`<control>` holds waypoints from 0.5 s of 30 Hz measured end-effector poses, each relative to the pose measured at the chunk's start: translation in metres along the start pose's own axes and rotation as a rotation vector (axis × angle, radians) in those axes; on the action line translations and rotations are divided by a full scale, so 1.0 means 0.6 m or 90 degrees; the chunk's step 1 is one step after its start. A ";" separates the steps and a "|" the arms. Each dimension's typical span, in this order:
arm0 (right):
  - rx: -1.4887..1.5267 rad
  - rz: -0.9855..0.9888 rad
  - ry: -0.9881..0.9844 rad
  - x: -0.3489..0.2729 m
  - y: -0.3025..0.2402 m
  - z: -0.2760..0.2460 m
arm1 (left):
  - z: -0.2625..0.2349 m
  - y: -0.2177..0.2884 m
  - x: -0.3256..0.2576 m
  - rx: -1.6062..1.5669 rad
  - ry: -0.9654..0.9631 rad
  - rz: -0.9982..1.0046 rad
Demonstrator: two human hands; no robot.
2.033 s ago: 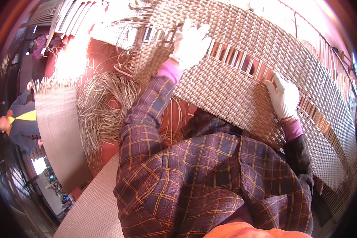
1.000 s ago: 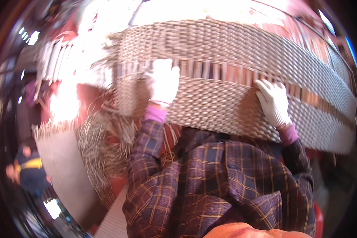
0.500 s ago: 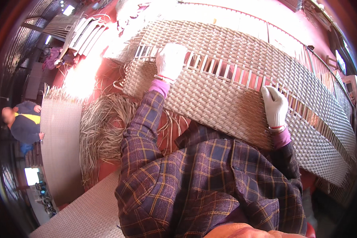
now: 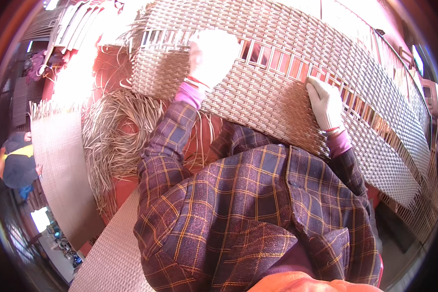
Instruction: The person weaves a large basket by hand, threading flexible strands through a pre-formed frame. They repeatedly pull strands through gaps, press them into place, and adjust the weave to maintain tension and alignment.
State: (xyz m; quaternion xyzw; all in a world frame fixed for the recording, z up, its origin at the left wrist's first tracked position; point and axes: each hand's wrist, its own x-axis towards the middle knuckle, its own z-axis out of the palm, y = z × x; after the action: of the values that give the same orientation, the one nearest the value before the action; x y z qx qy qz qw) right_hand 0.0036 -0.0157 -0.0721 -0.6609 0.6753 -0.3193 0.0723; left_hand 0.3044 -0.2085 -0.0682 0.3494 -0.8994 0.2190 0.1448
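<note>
As the woven panel (image 4: 263, 90) slopes lengthwise down rightward, the left hand (image 4: 213, 56), nearer its left end, and right hand (image 4: 324, 103) lie over its open slot (image 4: 276, 60); what either grip holds cannot be told.

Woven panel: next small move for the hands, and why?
I'd probably keep the left hand lightly in place and slide the right hand slightly left along the open band of the woven panel: the left hand covers part of that band, the right sits beside it, and the stretch between them is uncovered.
</note>
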 end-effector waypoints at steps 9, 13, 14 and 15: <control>-0.072 -0.036 -0.005 0.003 -0.040 -0.005 | -0.080 0.030 -0.040 -0.324 -0.099 -0.073; -0.102 -0.024 0.021 -0.017 -0.065 -0.034 | -0.081 -0.040 -0.054 -0.126 0.080 -0.103; -0.113 0.010 0.023 -0.024 -0.071 -0.036 | -0.076 -0.082 -0.061 -0.177 0.064 -0.120; -0.118 -0.020 0.019 -0.027 -0.078 -0.037 | -0.071 -0.119 -0.072 -0.166 0.098 -0.182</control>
State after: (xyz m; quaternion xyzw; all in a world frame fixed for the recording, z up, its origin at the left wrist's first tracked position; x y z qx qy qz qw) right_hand 0.0337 0.0108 -0.0354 -0.6702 0.6927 -0.2664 -0.0045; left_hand 0.3892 -0.2100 -0.0285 0.4340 -0.8476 0.1040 0.2870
